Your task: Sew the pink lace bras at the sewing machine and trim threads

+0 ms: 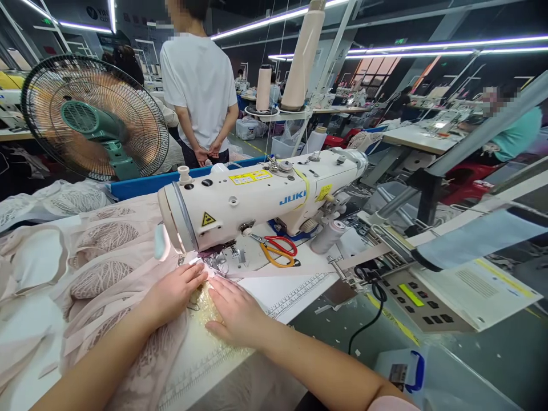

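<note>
A white sewing machine (240, 200) stands across the table, its needle area partly hidden by my fingers. Under my hands lies pale yellow lace fabric (204, 311), bunched at the front of the needle plate. My left hand (173, 290) rests on the work with fingers stretched towards the needle, its thumb hidden. Flat on the lace, my right hand (235, 311) has its thumb apart and its fingertips close to the left ones. Red-handled scissors (280, 245) and orange-handled scissors (278, 257) lie on the machine bed to the right.
Pale pink lace bras (103, 251) cover the table at left. A grey thread cone (327, 237) stands beside the machine. At right are a control box (454, 291) and a clear bin (445, 377). Behind are a fan (92, 120) and a person in white (199, 80).
</note>
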`<action>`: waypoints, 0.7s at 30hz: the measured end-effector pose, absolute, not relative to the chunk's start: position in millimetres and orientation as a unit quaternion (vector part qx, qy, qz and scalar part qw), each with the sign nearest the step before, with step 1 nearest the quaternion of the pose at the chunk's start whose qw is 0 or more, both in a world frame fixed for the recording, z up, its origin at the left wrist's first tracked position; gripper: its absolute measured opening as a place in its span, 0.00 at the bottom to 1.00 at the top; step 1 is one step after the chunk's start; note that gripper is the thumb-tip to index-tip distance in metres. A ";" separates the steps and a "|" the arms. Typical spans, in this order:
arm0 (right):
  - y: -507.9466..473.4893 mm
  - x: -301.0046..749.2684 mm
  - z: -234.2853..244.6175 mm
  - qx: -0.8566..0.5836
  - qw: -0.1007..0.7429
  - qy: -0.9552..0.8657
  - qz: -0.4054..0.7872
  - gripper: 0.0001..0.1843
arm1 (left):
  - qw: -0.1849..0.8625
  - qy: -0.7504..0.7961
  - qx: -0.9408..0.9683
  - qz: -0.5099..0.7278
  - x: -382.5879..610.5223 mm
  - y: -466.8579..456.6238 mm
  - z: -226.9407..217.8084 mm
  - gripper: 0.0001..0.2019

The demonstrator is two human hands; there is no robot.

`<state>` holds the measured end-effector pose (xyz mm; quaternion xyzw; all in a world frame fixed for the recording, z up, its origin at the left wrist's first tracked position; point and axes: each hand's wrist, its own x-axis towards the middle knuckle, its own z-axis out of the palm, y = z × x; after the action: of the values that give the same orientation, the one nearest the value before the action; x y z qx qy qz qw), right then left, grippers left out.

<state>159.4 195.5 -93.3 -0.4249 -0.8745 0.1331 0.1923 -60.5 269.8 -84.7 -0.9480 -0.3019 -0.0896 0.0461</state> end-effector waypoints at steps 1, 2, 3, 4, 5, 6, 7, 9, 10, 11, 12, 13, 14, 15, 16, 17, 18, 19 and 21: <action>195.6 159.4 -92.9 -0.425 0.190 -0.875 0.135 0.34 | 0.053 -0.304 -0.947 -0.085 -60.7 271.3 -83.6 0.23; 195.7 159.5 -92.9 -0.424 0.189 -0.875 0.137 0.34 | 0.060 -0.305 -0.947 -0.081 -60.9 272.8 -82.7 0.23; 196.0 159.6 -93.3 -0.424 0.190 -0.875 0.137 0.34 | 0.066 -0.306 -0.946 -0.078 -61.1 274.4 -82.1 0.23; 196.2 159.6 -93.9 -0.423 0.192 -0.875 0.137 0.34 | 0.072 -0.307 -0.946 -0.076 -61.3 276.0 -81.7 0.22; 196.5 159.7 -94.7 -0.422 0.194 -0.875 0.137 0.34 | 0.077 -0.306 -0.946 -0.078 -61.6 277.6 -81.6 0.22; 196.7 159.8 -95.7 -0.421 0.197 -0.875 0.137 0.34 | 0.082 -0.305 -0.945 -0.081 -61.8 279.3 -81.5 0.22; 196.9 160.0 -96.7 -0.420 0.200 -0.875 0.137 0.34 | 0.086 -0.304 -0.945 -0.084 -62.0 281.0 -81.5 0.21; 197.0 160.2 -98.6 -0.419 0.205 -0.874 0.136 0.34 | 0.094 -0.303 -0.944 -0.086 -62.3 284.1 -81.0 0.20; 196.9 160.3 -99.4 -0.419 0.208 -0.873 0.135 0.34 | 0.098 -0.302 -0.944 -0.085 -62.4 285.4 -80.5 0.20; 196.7 160.3 -100.2 -0.420 0.211 -0.873 0.134 0.34 | 0.102 -0.301 -0.944 -0.083 -62.4 286.5 -79.9 0.20; 196.6 160.3 -100.9 -0.419 0.214 -0.872 0.133 0.34 | 0.103 -0.301 -0.944 -0.082 -62.4 287.4 -79.2 0.20; 196.5 160.4 -101.5 -0.419 0.216 -0.872 0.132 0.34 | 0.104 -0.303 -0.944 -0.082 -62.3 288.0 -78.7 0.20; 196.5 160.4 -102.0 -0.418 0.218 -0.872 0.130 0.34 | 0.103 -0.305 -0.943 -0.084 -62.1 288.4 -78.2 0.20; 196.6 160.4 -102.4 -0.418 0.220 -0.872 0.128 0.34 | 0.102 -0.308 -0.942 -0.086 -61.8 288.7 -77.9 0.19; 196.8 160.3 -102.8 -0.417 0.221 -0.872 0.127 0.34 | 0.100 -0.311 -0.941 -0.087 -61.4 288.9 -77.8 0.18; 196.9 160.3 -103.1 -0.417 0.223 -0.872 0.125 0.34 | 0.098 -0.315 -0.940 -0.087 -60.8 289.1 -77.8 0.18; 197.1 160.3 -103.5 -0.417 0.225 -0.872 0.123 0.33 | 0.097 -0.319 -0.939 -0.088 -60.1 289.5 -77.9 0.18; 197.3 160.3 -103.8 -0.417 0.228 -0.871 0.122 0.33 | 0.096 -0.323 -0.937 -0.088 -59.2 290.1 -77.9 0.18; 197.4 160.2 -104.4 -0.417 0.232 -0.870 0.120 0.33 | 0.090 -0.336 -0.933 -0.090 -57.0 291.8 -76.5 0.17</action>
<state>160.2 197.4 -104.4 -0.4174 -0.8704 0.1201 0.2318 -57.0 291.8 -76.5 -0.9333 -0.3356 -0.0899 0.0904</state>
